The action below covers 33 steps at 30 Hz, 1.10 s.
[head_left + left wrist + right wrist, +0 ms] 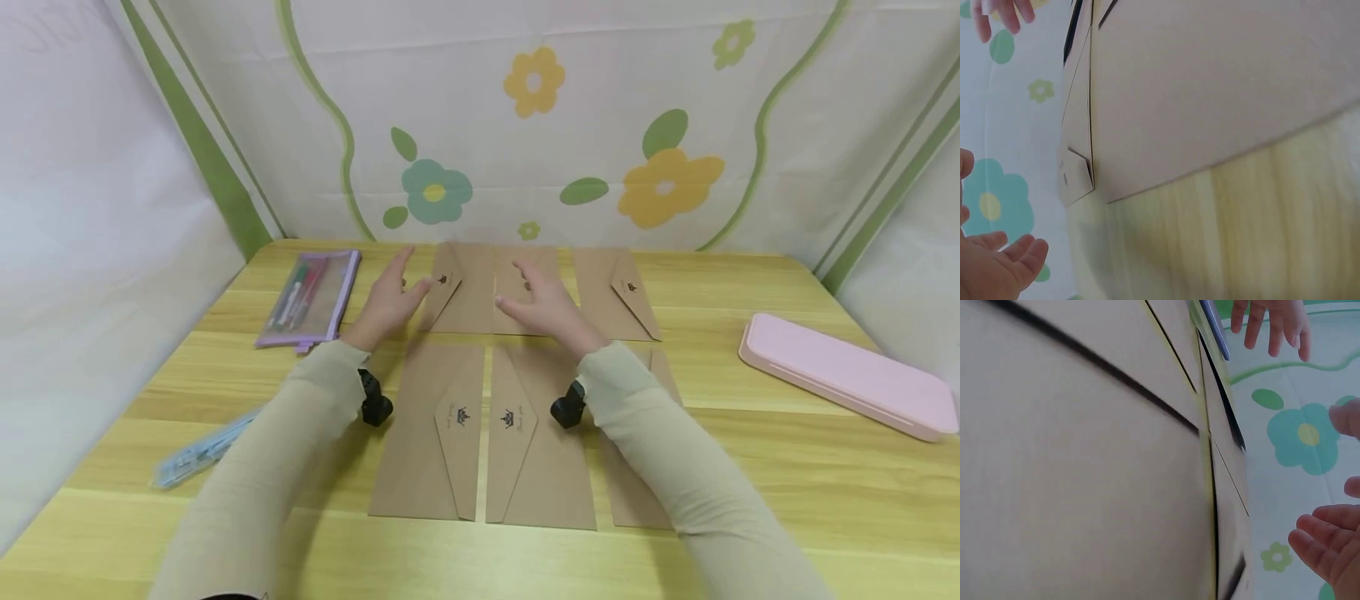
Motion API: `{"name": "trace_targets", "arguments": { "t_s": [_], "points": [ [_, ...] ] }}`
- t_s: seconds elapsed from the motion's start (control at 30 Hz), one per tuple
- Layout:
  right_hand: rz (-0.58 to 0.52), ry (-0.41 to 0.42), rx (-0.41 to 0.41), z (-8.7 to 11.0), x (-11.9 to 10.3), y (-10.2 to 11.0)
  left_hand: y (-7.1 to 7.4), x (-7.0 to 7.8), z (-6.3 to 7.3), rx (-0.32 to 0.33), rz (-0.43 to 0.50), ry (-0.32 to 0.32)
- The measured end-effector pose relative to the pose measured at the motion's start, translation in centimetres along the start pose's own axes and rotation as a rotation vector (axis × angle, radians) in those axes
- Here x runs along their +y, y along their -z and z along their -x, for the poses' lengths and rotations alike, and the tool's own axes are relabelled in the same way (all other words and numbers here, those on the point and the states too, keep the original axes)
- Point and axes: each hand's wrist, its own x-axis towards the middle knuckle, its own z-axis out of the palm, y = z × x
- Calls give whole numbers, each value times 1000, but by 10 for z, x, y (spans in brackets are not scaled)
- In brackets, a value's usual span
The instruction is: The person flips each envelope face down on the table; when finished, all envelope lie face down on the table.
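Note:
Several brown paper envelopes lie in two rows on the wooden table. At the back are a left envelope point(477, 296), a middle one point(546, 260) and a right one point(597, 296). Closer in lie a left envelope point(416, 442), a middle one point(561, 475) and a right one point(639, 498), the last partly hidden by the right sleeve. Crown prints mark several flaps. My left hand point(386, 302), fingers spread and holding nothing, hovers beside the back left envelope. Over the back middle envelope hovers my right hand point(546, 302), also with nothing in it, its fingers relaxed.
On the left lies a purple-trimmed pouch point(303, 292) with pens inside, and nearer a light-blue packet point(202, 452) partly under the left sleeve. A long pink case point(847, 375) sits at the right. Behind the table hangs a flowered curtain point(487, 108).

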Motion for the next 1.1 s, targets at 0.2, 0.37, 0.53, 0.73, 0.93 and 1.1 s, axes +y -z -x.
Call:
{"name": "trace_targets", "arguments": {
  "t_s": [0.2, 0.37, 0.53, 0.73, 0.93, 1.1],
  "points": [
    [-91, -23, -28, -6, -4, -15, -1, 0, -2, -52, 50, 52],
    [-180, -50, -58, -10, -4, -23, -2, -2, -6, -84, 41, 65],
    [-203, -69, -105, -15, -1, -31, -3, -6, -7, -119, 53, 69],
    [-197, -91, -138, -20, -3, -36, -8, -10, -9, -157, 72, 83],
    [-220, -127, -151, -21, -6, -40, -10, -11, -10, -156, 103, 133],
    [-253, -181, -144, -23, -9, -42, -12, -12, -12, -154, 122, 175]
  ]
}}
